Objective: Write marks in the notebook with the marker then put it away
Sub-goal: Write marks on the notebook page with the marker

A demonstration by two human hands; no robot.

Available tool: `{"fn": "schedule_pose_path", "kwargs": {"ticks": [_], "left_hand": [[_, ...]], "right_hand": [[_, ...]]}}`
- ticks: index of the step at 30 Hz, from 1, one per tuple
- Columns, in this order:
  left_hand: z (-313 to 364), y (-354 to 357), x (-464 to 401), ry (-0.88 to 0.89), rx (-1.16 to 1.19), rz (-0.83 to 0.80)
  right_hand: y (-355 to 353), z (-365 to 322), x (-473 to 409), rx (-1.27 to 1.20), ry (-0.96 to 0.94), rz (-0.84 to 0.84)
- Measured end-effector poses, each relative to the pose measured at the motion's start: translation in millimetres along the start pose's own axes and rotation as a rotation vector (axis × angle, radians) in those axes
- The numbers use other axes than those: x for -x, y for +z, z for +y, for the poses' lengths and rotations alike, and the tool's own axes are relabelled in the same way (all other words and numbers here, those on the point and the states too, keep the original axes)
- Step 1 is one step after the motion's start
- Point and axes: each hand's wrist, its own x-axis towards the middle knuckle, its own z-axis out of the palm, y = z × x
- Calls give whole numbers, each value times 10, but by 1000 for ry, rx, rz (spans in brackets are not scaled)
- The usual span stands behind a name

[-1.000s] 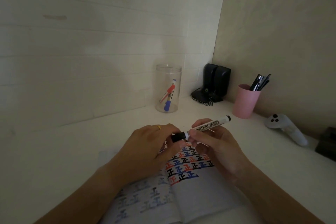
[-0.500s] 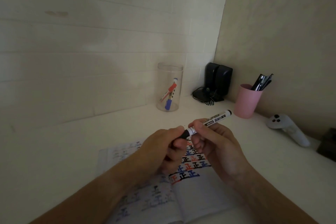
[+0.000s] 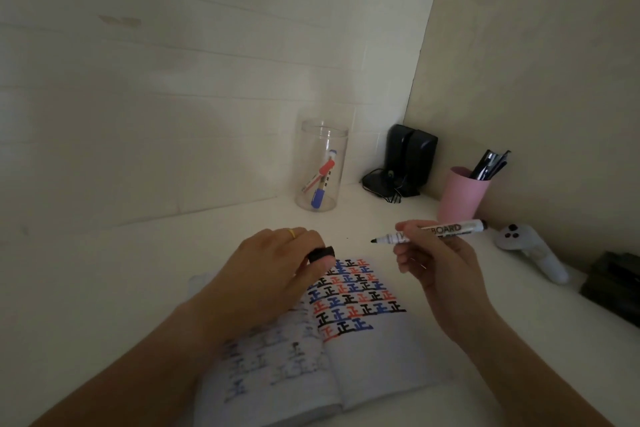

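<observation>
An open notebook (image 3: pixel 377 357) lies on the white desk, its right page filled at the top with rows of black, red and blue marks. My right hand (image 3: pixel 429 260) holds a white whiteboard marker (image 3: pixel 446 231) level above the desk, bare black tip pointing left. My left hand (image 3: pixel 266 270) hovers over the notebook's left page and pinches the marker's black cap (image 3: pixel 322 253) in its fingertips. Cap and tip are apart.
A clear plastic jar (image 3: pixel 322 166) with a red and a blue marker stands at the back. To its right sit a black device with cables (image 3: pixel 405 163), a pink cup of pens (image 3: pixel 462 196), a white controller (image 3: pixel 533 250) and a dark box (image 3: pixel 613 284).
The cap has come off the marker. My left hand moved left with the cap and my right hand moved right with the marker, baring the tip.
</observation>
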Motion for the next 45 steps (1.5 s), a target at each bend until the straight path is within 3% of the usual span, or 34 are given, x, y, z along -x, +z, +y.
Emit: {"fn": "schedule_pose_path", "kwargs": {"ticks": [9,20,33,39,45], "left_hand": [[1,99,-7,65,27,-87],[-91,276,30,125,88,-152],[-97,220,5,132,90,-210],[-100,215,3,136,86,-221],[-99,205,5,132,97,-232]], "right_hand": [[32,-161,301,477,66,-101],[-155,220,422,519,16,-17],[-138,206,429,669,1,-103],[-146,229,409,693,15,-17],[-142,207,426,688,-7,-48]]}}
